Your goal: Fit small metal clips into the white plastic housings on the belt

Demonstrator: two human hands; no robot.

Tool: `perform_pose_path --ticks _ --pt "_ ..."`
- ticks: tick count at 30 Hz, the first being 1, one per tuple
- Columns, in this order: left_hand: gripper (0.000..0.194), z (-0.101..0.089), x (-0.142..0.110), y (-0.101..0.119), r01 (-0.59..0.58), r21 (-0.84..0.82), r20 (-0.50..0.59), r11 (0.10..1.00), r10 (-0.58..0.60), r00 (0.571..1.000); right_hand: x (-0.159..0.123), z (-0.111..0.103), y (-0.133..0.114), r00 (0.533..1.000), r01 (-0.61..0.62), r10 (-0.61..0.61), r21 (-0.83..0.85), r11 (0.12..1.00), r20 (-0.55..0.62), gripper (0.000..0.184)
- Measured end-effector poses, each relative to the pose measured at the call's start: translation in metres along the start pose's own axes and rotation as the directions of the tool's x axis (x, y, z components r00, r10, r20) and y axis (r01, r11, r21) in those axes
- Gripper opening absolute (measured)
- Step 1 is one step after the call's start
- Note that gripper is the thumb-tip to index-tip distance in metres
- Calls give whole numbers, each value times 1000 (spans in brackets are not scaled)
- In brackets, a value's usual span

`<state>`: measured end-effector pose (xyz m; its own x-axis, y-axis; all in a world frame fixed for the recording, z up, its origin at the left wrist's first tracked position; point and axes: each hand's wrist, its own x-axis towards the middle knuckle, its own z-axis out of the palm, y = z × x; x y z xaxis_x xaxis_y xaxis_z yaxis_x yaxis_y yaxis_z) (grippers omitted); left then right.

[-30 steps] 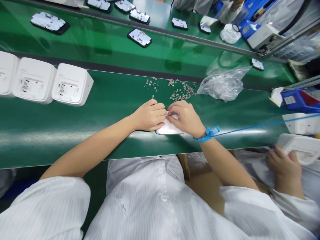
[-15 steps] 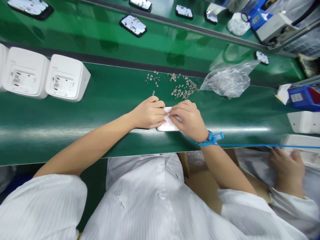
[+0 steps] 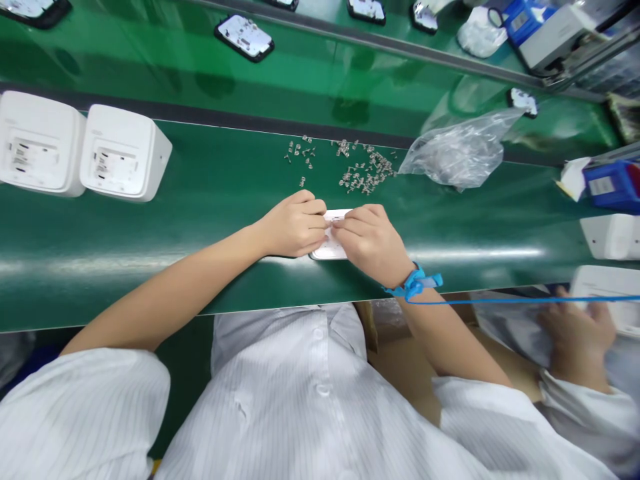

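Observation:
A white plastic housing (image 3: 330,251) with small slots lies flat on the green bench near its front edge, between both hands. My left hand (image 3: 299,225) is closed with curled fingers over the housing's left side, gripping it. My right hand (image 3: 373,241) bends over the right side, its thumb and fingertips pinched together at the middle of the housing. Whatever sits between those fingertips is hidden. Small metal pieces (image 3: 367,175), like little clips or springs, lie scattered on the bench just beyond my hands. A blue strap (image 3: 414,281) circles my right wrist.
White box-shaped units (image 3: 120,155) stand at the left. Behind runs a green belt with black-edged boards (image 3: 245,37). A clear plastic bag (image 3: 457,150) lies right of the metal pieces. A blue cord (image 3: 520,300) stretches right, towards a co-worker's hand (image 3: 580,337) by another white unit (image 3: 607,297).
My right fingertips have drawn closer together and slightly left over the housing. My left hand keeps its grip. The boards on the belt have shifted left; the view has tilted a little.

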<state>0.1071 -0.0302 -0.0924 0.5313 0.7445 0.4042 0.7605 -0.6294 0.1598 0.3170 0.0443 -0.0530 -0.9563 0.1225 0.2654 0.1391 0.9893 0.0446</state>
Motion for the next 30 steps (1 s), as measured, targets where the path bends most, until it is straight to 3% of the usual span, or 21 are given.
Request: perform_pose_path --ticks 4,7,9,12,13,15,17,19,21,24,27,30 --pt "39 -4 2 3 13 -6 66 1000 -13 998 2 -2 -2 997 74 -72 -51 996 38 37" --pt "38 -4 0 4 -65 28 12 997 65 998 0 -5 -4 989 -61 66 40 997 -134 27" --pt "35 -2 -3 3 -124 51 -65 991 127 990 -4 -9 -1 935 -188 221 141 972 -279 18" --pt "29 0 -8 0 -175 55 -163 983 182 970 -15 -7 19 807 -369 442 251 895 -392 12" --pt "27 0 -9 1 -184 51 -186 982 191 964 -20 -2 29 740 -440 521 280 854 -425 12" --pt "24 0 -10 5 -200 36 -209 979 203 957 -32 15 51 559 -584 687 369 724 -464 13" --pt "25 0 -8 17 -188 40 -177 981 192 965 -42 33 70 395 -680 829 481 553 -395 14" --pt "31 -2 -4 38 -79 102 -107 992 89 990 -48 46 81 311 -719 900 544 433 -306 15" --pt "44 -5 -4 67 82 200 -48 976 -74 996 -47 49 82 322 -737 915 541 404 -244 15" --pt "60 -4 -16 117 191 326 -4 926 -201 980 -41 40 71 415 -765 896 473 438 -160 16" --pt "35 -2 -49 159 171 486 -81 857 -150 985 -38 32 63 440 -783 888 427 452 -133 14" --pt "8 -17 -88 177 138 567 -172 812 -47 984 -39 35 61 447 -780 886 430 453 -123 12"
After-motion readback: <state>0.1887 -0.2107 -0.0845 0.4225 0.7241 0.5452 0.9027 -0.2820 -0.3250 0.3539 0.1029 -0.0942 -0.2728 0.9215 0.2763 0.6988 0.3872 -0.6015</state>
